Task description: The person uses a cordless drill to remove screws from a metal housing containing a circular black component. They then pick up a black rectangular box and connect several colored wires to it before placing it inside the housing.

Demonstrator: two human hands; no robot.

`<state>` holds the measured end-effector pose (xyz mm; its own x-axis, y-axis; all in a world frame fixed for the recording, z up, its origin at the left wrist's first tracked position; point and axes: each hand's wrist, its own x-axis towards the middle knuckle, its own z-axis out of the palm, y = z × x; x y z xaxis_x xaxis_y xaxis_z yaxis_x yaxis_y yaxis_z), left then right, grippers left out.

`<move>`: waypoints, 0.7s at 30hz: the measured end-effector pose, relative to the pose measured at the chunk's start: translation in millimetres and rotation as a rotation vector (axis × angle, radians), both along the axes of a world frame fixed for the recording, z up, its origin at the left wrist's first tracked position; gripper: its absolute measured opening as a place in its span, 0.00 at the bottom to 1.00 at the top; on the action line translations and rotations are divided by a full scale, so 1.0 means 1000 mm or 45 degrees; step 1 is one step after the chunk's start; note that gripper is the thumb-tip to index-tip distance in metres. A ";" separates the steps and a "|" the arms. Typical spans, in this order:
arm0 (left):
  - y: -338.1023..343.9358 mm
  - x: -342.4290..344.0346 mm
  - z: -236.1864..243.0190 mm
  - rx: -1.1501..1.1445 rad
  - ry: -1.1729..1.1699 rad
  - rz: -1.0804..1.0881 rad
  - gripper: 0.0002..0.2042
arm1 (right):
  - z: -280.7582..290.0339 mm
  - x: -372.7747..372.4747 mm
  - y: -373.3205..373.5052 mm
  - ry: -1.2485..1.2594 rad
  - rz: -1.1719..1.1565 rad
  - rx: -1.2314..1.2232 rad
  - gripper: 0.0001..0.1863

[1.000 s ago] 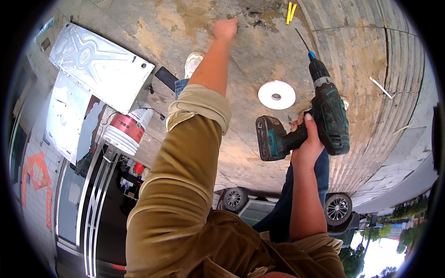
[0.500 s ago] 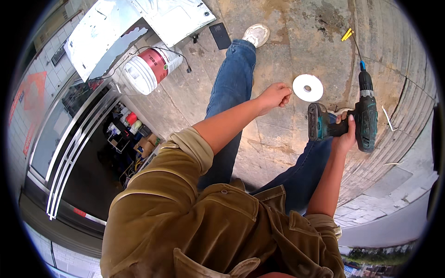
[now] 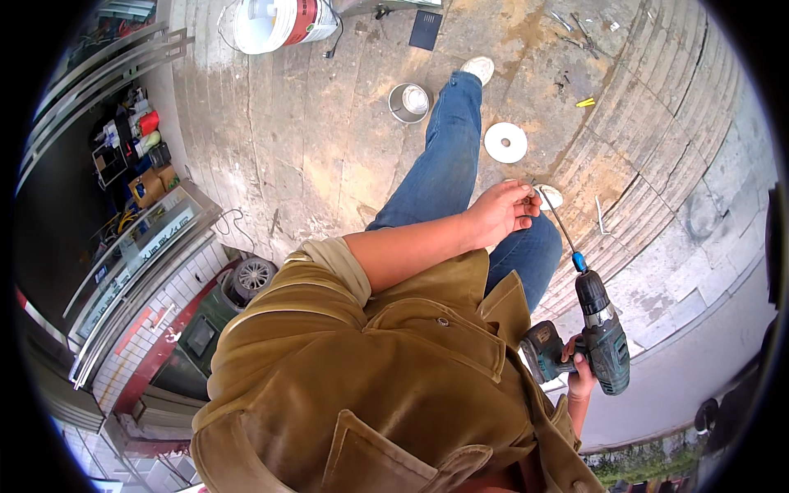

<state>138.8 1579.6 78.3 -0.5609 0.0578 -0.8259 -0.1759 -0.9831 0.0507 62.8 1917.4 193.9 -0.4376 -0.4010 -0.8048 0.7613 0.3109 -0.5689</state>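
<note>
My right hand (image 3: 579,371) grips the handle of a teal and black cordless drill (image 3: 604,343) at the lower right, beside my tan jacket. A long thin drill bit (image 3: 559,228) with a blue collar points up and left from the chuck. My left hand (image 3: 500,212) is stretched across my body with its fingers pinched on the far end of that bit. Under both hands are my legs in blue jeans (image 3: 448,160) and a white shoe (image 3: 477,67) on the concrete.
On the concrete lie a white disc (image 3: 505,142), a small metal cup (image 3: 408,103), a white and red bucket (image 3: 275,20), a dark flat pad (image 3: 426,29) and a yellow piece (image 3: 585,103). Ribbed paving runs along the right. A metal shutter frame and a shelf of goods stand on the left.
My left hand has drawn back from the white disc to the tip of the drill bit. The drill has come down to the lower right, and the view has swung.
</note>
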 end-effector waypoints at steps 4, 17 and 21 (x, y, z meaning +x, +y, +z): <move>-0.004 0.026 0.041 0.123 0.102 0.196 0.05 | 0.039 0.023 -0.009 0.015 0.168 0.077 0.21; -0.176 0.121 0.155 -0.208 0.338 0.220 0.06 | 0.125 0.150 -0.177 0.130 0.166 -0.059 0.19; -0.184 0.152 0.181 -0.344 0.412 0.272 0.06 | 0.117 0.196 -0.148 0.095 0.268 0.044 0.26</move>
